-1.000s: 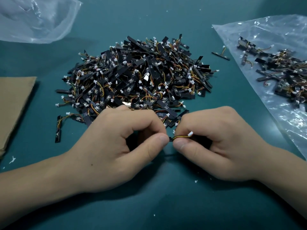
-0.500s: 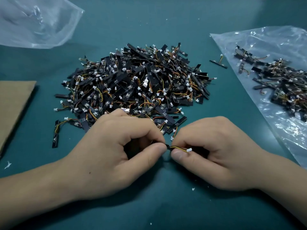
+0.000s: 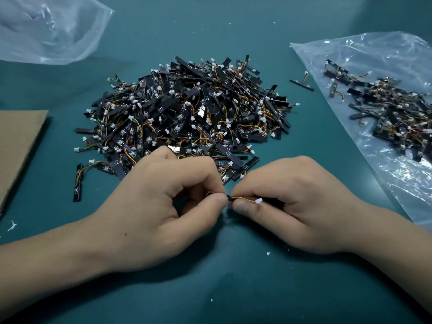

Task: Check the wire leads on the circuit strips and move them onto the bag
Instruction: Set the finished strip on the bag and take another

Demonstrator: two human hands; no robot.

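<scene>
Hands meet over the near teal table (image 3: 233,288), left hand (image 3: 163,206) and right hand (image 3: 304,204) together pinching 1 black circuit strip (image 3: 230,198) by its yellow-orange wire lead (image 3: 245,199), seemingly testing it, short of the clear plastic bag (image 3: 397,183) at right.

Both hands, left hand (image 3: 149,206) and right hand (image 3: 297,206), pinch one circuit strip (image 3: 245,199) near the tabletop's (image 3: 233,288) front edge, before the pile (image 3: 187,113).
</scene>
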